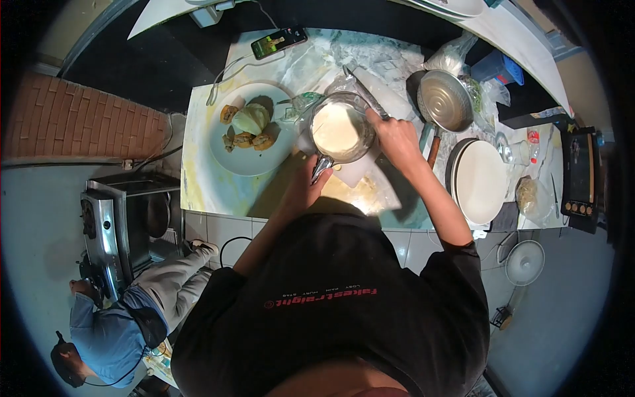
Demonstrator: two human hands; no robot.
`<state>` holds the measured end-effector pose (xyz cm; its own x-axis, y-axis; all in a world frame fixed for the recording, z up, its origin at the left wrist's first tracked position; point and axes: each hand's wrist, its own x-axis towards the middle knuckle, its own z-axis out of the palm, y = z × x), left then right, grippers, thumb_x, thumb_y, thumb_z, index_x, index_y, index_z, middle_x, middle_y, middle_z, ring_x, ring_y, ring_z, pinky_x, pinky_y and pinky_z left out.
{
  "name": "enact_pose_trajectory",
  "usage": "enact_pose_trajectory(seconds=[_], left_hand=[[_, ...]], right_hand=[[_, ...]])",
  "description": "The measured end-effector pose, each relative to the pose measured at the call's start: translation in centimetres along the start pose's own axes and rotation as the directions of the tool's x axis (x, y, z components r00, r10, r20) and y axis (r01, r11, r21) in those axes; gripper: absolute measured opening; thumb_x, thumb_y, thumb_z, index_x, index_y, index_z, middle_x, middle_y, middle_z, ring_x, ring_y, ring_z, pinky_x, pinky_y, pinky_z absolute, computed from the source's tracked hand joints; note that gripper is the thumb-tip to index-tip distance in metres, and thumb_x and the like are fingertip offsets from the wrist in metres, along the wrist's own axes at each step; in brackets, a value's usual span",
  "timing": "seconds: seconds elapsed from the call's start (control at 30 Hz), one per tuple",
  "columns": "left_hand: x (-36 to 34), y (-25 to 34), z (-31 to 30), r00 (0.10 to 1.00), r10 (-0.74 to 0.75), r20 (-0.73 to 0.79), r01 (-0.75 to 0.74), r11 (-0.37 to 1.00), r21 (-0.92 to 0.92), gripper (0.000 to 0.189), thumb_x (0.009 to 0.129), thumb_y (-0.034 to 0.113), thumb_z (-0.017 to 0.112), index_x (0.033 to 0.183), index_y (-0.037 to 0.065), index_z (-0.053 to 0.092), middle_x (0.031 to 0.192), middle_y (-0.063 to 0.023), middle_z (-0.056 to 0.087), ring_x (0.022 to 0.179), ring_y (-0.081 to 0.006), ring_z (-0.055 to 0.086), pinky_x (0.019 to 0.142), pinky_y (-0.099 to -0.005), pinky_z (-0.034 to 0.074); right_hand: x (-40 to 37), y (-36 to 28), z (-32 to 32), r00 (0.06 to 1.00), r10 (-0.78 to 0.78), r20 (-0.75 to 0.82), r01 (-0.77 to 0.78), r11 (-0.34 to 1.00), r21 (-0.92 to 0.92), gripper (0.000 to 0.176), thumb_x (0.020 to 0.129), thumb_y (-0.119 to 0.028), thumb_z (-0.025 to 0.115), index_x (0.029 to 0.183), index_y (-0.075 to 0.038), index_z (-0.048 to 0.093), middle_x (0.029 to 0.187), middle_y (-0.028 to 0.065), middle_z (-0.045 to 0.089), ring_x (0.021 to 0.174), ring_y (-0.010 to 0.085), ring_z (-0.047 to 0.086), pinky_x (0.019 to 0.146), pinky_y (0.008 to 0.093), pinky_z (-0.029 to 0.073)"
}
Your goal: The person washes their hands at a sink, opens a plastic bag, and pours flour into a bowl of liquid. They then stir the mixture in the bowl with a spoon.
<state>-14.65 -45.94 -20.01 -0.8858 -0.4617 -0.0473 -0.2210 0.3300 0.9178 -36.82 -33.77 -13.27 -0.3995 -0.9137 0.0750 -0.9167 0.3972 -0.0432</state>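
My left hand (pixel 305 188) is closed around the shiny metal handle of a small saucepan (pixel 368 147), which holds a smooth cream-white mixture (pixel 336 130). The fingers of my right hand (pixel 397 140) are wrapped round one end of a long, narrow metal utensil (pixel 367 92), close by the pan's right rim. That utensil points away to the upper left; its exact kind is unclear. To the left of the pan sits a large pale plate (pixel 254 163) with a pale green cabbage-like piece (pixel 251 120) and browned food pieces (pixel 244 139). Crumpled clear plastic (pixel 303 104) lies between plate and pan.
A phone (pixel 279 43) with a cable lies at the back. On the right are an empty metal pan (pixel 444 99), stacked white plates (pixel 481 182), bags and a blue container (pixel 506 67). Another person (pixel 112 331) is beside a stove (pixel 102 231) at lower left.
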Motion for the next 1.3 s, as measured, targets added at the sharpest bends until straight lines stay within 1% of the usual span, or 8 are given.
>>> enact_pose_trajectory(seconds=[0.27, 0.37, 0.47, 0.53, 0.73, 0.97, 1.03, 1.3], left_hand=[[-0.9, -1.5, 2.1, 0.985, -0.145, -0.095, 0.144, 0.989, -0.021, 0.042, 0.091, 0.022, 0.069, 0.119, -0.004, 0.051, 0.09, -0.0255, 0.067, 0.082, -0.0389, 0.069, 0.066, -0.0412, 0.053], [-0.9, -2.1, 3.1, 0.982, 0.068, -0.177, -0.068, 0.998, 0.005, 0.045, 0.094, 0.025, 0.066, 0.126, -0.003, 0.048, 0.08, -0.0144, 0.06, 0.068, -0.0207, 0.057, 0.063, -0.0343, 0.048], [-0.9, -1.1, 2.0, 0.98, 0.074, -0.186, -0.068, 0.997, 0.039, 0.04, 0.095, 0.023, 0.065, 0.123, -0.002, 0.05, 0.085, -0.0156, 0.061, 0.074, -0.0208, 0.059, 0.068, -0.0345, 0.048], [-0.3, -0.4, 0.7, 0.996, -0.089, -0.031, 0.09, 0.996, 0.017, 0.042, 0.092, 0.022, 0.068, 0.121, -0.003, 0.05, 0.09, -0.0259, 0.066, 0.087, -0.0416, 0.067, 0.069, -0.0413, 0.053], [-0.7, -0.3, 1.3, 0.996, -0.011, -0.089, 0.007, 0.999, -0.045, 0.028, 0.096, 0.02, 0.062, 0.109, -0.002, 0.051, 0.087, -0.018, 0.06, 0.075, -0.0254, 0.058, 0.069, -0.0374, 0.047], [-0.6, 0.3, 0.4, 0.998, -0.057, -0.038, 0.056, 0.998, -0.037, 0.025, 0.096, 0.019, 0.061, 0.105, -0.001, 0.05, 0.082, -0.0165, 0.058, 0.071, -0.0245, 0.056, 0.066, -0.0373, 0.046], [-0.5, 0.5, -0.3, 0.994, -0.109, -0.004, 0.11, 0.994, 0.022, 0.031, 0.093, 0.021, 0.066, 0.11, -0.001, 0.052, 0.085, -0.025, 0.064, 0.082, -0.0435, 0.065, 0.064, -0.0409, 0.05], [-0.6, 0.2, 1.0, 0.996, -0.061, -0.069, 0.06, 0.998, -0.011, 0.028, 0.094, 0.022, 0.064, 0.108, 0.0, 0.052, 0.082, -0.0212, 0.062, 0.074, -0.0315, 0.061, 0.063, -0.0387, 0.047]], right_hand=[[-4.5, -3.1, 1.1, 0.926, 0.2, 0.319, -0.323, 0.857, 0.402, 0.018, 0.095, -0.01, 0.049, 0.11, -0.001, 0.054, 0.074, 0.0282, 0.064, 0.074, 0.0467, 0.064, 0.068, 0.0491, 0.052], [-3.3, -3.5, 4.2, 0.96, 0.202, 0.195, -0.271, 0.487, 0.83, 0.024, 0.102, -0.022, 0.046, 0.1, 0.001, 0.054, 0.077, 0.0267, 0.06, 0.074, 0.0452, 0.057, 0.069, 0.044, 0.046], [-1.4, -2.4, 2.9, 0.951, 0.269, 0.155, -0.297, 0.638, 0.71, 0.024, 0.102, -0.022, 0.047, 0.099, 0.001, 0.054, 0.076, 0.0278, 0.06, 0.074, 0.0459, 0.058, 0.068, 0.0459, 0.046], [-1.3, -2.1, 1.7, 0.938, 0.307, 0.159, -0.336, 0.698, 0.632, 0.019, 0.1, -0.018, 0.048, 0.098, 0.0, 0.054, 0.075, 0.0301, 0.061, 0.076, 0.0473, 0.061, 0.069, 0.0503, 0.047], [-4.4, -3.3, 1.1, 0.954, 0.204, 0.221, -0.29, 0.821, 0.492, 0.013, 0.094, -0.01, 0.052, 0.1, 0.001, 0.055, 0.073, 0.0312, 0.06, 0.078, 0.0478, 0.062, 0.069, 0.0549, 0.046], [-0.8, -2.0, 2.4, 0.97, 0.233, 0.062, -0.226, 0.787, 0.575, 0.01, 0.093, -0.007, 0.051, 0.101, -0.001, 0.054, 0.073, 0.0291, 0.06, 0.074, 0.0468, 0.062, 0.065, 0.0536, 0.046], [-1.2, -1.1, 2.6, 0.958, 0.282, 0.058, -0.284, 0.896, 0.342, 0.019, 0.09, -0.004, 0.053, 0.109, -0.002, 0.054, 0.074, 0.0283, 0.062, 0.07, 0.0462, 0.063, 0.063, 0.0555, 0.049], [-4.4, -4.2, 1.1, 0.96, 0.147, 0.238, -0.228, 0.903, 0.363, 0.023, 0.09, -0.007, 0.054, 0.112, -0.002, 0.053, 0.075, 0.0283, 0.062, 0.072, 0.0477, 0.062, 0.064, 0.0549, 0.048]])
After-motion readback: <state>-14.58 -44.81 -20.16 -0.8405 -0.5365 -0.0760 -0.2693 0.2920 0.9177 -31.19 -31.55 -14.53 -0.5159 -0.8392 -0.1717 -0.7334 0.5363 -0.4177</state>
